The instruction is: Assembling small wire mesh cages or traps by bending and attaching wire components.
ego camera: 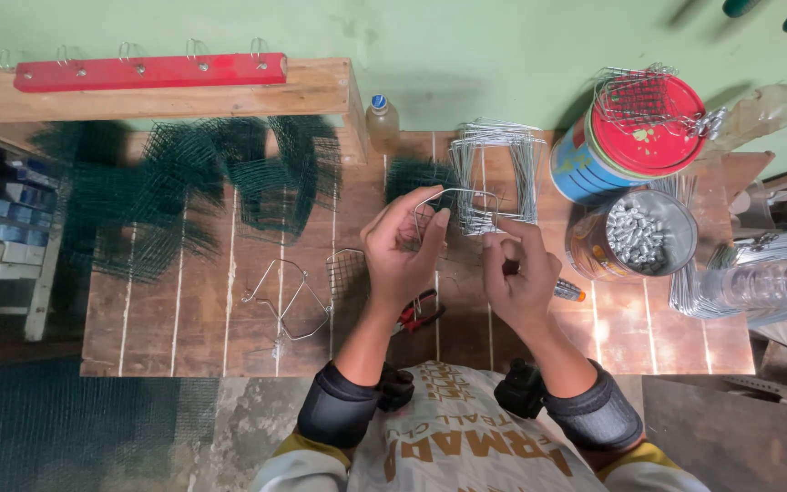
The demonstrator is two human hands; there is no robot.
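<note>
We are seeing even, soft daylight spreading over the counter [202,319], with no harsh glare. A faint shadow is falling on the green wall [466,55] behind the counter's far edge. The green mesh [184,191] near the far left corner is smearing into blur, while the wire bundle [498,173] is staying fairly crisp. The red tin lid [649,123] is catching a mild sheen. Straight lines are bowing slightly toward the frame edges, and the floor at the near left is sinking into dimness.

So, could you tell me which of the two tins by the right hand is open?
The lower tin, nearest the right hand, is open and shows small metal pieces inside; the blue tin behind it carries a red lid.
</note>
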